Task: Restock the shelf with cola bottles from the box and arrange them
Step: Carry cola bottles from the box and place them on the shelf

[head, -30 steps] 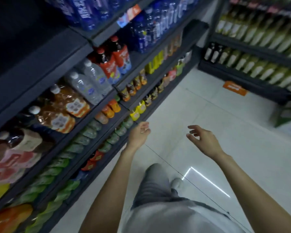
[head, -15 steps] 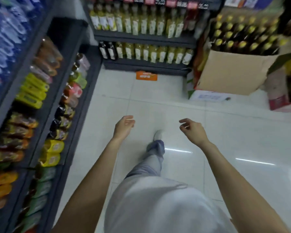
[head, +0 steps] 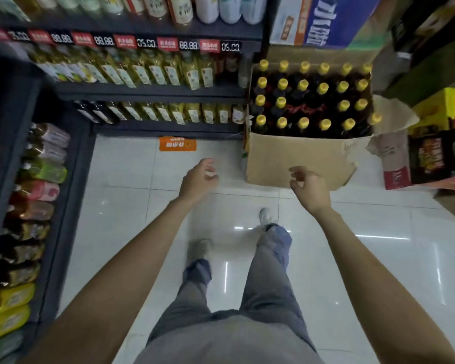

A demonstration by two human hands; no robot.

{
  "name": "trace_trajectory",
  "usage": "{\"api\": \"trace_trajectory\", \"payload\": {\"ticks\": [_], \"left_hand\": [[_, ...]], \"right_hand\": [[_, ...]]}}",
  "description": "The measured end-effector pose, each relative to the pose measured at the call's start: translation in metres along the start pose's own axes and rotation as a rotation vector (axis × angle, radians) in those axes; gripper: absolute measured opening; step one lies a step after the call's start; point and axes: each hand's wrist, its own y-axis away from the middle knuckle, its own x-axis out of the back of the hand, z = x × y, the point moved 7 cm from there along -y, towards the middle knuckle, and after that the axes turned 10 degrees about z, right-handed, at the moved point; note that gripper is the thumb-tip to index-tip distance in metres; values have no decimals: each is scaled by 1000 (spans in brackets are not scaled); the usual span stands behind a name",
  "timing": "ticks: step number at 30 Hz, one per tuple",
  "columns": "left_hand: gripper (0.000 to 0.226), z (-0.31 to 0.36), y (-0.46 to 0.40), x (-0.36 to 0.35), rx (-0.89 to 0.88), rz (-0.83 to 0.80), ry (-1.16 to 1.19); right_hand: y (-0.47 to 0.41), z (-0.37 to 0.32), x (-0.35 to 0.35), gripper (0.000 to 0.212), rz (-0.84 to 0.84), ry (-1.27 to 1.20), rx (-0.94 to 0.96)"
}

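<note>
An open cardboard box (head: 297,161) stands on the floor ahead to the right, packed with several dark cola bottles with yellow caps (head: 302,103). My left hand (head: 199,181) hovers over the floor left of the box, fingers loosely curled, holding nothing. My right hand (head: 309,189) is stretched out in front of the box's near wall, fingers relaxed and empty. Both hands are below the bottle caps and apart from the box.
A dark shelf unit (head: 147,90) with yellow-labelled bottles runs along the back. Another shelf (head: 37,206) of mixed drinks lines the left side. An orange sticker (head: 177,144) lies on the white tile floor. More cartons (head: 436,143) are stacked at the right. My legs are mid-stride.
The view has swung from the left shelf toward the back of the aisle and I have walked closer to the box. Both empty hands stay stretched forward.
</note>
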Motion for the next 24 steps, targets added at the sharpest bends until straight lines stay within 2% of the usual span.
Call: {"api": "trace_trajectory", "payload": {"ticks": [4, 8, 14, 16, 18, 21, 24], "left_hand": [[43, 73, -42, -57, -41, 111, 58], [46, 127, -75, -117, -117, 175, -13], [54, 181, -120, -183, -205, 103, -171], [58, 188, -132, -202, -202, 47, -282], [61, 190, -142, -217, -182, 7, -401], [58, 190, -156, -224, -155, 31, -510], [50, 186, -167, -226, -108, 28, -571]], "right_hand": [[-99, 29, 37, 42, 19, 155, 138], [-180, 61, 60, 50, 56, 321, 395], [-235, 74, 25, 52, -383, 486, 624], [-246, 79, 11, 53, -493, 553, 637], [-257, 82, 4, 54, -534, 582, 642], [-265, 85, -2, 53, -575, 538, 630], [-266, 81, -3, 42, -550, 556, 690]]}}
